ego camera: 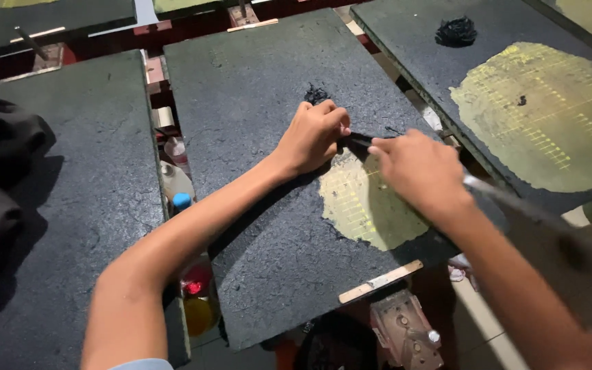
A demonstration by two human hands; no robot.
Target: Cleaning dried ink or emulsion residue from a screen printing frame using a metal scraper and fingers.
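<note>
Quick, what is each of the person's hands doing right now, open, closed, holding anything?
Left hand: closed, fingers curled down on the dark coated board, pinching the black strip.
Right hand: closed, fingertips pinching the same strip over the yellowish bare patch.

four dark boards point(255, 96), two yellow scraped patches point(364, 205), two black clumps point(455, 31), perhaps three bottles point(176, 181), two hands point(313, 133).

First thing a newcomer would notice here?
Two bare hands meet at the centre of a dark coated board: the left hand pinches a strip of the black coating, and the right hand holds a thin blade beside it. Under them a yellow-green patch lies bare. A larger yellow-green patch shows on the board at right.
</note>
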